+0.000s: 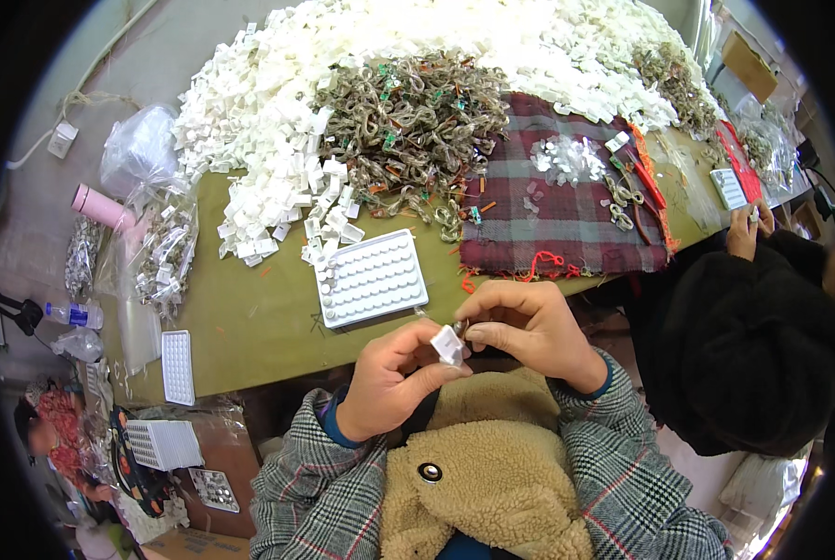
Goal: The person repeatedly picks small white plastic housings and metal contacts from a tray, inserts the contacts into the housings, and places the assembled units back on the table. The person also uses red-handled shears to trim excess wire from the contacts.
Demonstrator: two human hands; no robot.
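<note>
My left hand [391,385] pinches a small white plastic case [447,344] between thumb and fingers, over the table's front edge. Beside it, my right hand [535,329] is closed, thumb against forefinger, on a small dark piece at the case's edge; its kind is too small to make out. Just beyond my hands lies a white tray [380,291] with rows of round hollows and a few small pieces along its left side. To the right, a plaid cloth [520,219] carries clear plastic bits [565,159], red-handled pliers [648,182] and coiled wire bundles [621,201].
A large heap of white cases [250,112] covers the far table, with a pile of coiled wires and green boards [413,126] before it. At left are filled plastic bags [164,257], a pink bottle [100,205] and another tray [178,367]. A co-worker in black [749,345] sits close at right.
</note>
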